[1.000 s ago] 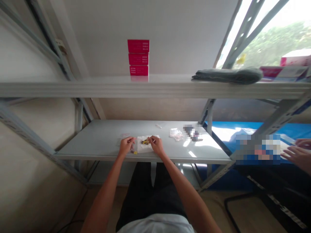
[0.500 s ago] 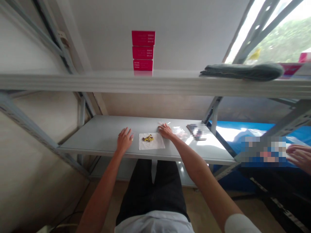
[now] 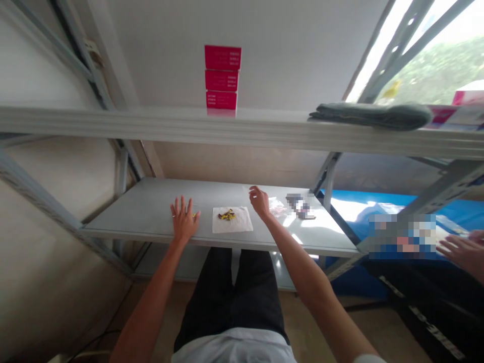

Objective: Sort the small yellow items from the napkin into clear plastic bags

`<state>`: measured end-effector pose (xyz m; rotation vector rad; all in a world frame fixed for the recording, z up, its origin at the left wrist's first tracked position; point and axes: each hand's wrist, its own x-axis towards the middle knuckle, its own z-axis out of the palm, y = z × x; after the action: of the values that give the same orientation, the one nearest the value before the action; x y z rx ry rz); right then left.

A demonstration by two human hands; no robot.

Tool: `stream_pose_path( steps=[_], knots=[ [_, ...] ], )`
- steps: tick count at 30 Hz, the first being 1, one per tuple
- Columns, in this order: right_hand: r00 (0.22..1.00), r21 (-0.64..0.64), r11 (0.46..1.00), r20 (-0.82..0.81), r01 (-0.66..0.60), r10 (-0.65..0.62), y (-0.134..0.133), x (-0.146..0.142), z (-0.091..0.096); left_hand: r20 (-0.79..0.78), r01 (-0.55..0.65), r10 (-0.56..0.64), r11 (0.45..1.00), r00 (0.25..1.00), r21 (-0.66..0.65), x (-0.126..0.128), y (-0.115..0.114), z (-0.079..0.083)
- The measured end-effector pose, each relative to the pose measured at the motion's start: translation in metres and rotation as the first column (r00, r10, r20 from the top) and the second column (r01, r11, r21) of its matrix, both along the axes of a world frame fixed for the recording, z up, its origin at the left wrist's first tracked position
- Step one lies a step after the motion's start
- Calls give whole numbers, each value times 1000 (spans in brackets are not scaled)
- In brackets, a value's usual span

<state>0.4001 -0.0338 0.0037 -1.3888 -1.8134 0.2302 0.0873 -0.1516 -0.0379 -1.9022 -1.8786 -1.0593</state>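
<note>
White paper napkin (image 3: pixel 241 225), unfolded, lying flat. Small cluster of yellow and dark pieces (image 3: pixel 227 216) rests at the napkin's centre (individual shapes too small to tell). One yellow piece (image 3: pixel 194 215) lies off the napkin, just left of it. Crumpled clear plastic bag (image 3: pixel 277 206) lies right of the napkin, well apart.

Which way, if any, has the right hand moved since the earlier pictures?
Yes: the right hand has moved off the white napkin and now sits beyond it and to its right.
</note>
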Motion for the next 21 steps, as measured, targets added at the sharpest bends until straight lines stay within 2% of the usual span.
stream_pose_path(
  steps=[1, 3, 5, 7, 9, 12, 16, 21],
  knots=[
    [986, 10, 996, -144, -85, 86, -8, -10, 3, -1, 25, -25, 999, 1000, 34, 7, -4, 6],
    [883, 14, 958, -386, -285, 268, -28, -33, 5, -13, 120, -119, 988, 993, 93, 25, -8, 17],
    [768, 12, 891, -500, -455, 399, -51, -55, 4, -40, 238, -235, 963, 971, 122, 42, -8, 28],
    [700, 12, 848, -557, -530, 447, -72, -71, 3, -35, 307, -305, 941, 952, 142, 55, -5, 36],
    [680, 35, 847, -580, -530, 449, -87, -78, 2, -4, 341, -344, 928, 939, 154, 60, -1, 40],
    [708, 61, 874, -561, -482, 429, -96, -75, -1, 40, 370, -379, 919, 925, 139, 59, 3, 38],
    [788, 32, 892, -456, -450, 414, -95, -66, -12, 78, 408, -417, 906, 906, 110, 58, 3, 23],
    [807, -11, 922, -487, -387, 333, -98, -65, -31, 248, 400, -404, 914, 881, 69, 68, 1, 6]
  ],
)
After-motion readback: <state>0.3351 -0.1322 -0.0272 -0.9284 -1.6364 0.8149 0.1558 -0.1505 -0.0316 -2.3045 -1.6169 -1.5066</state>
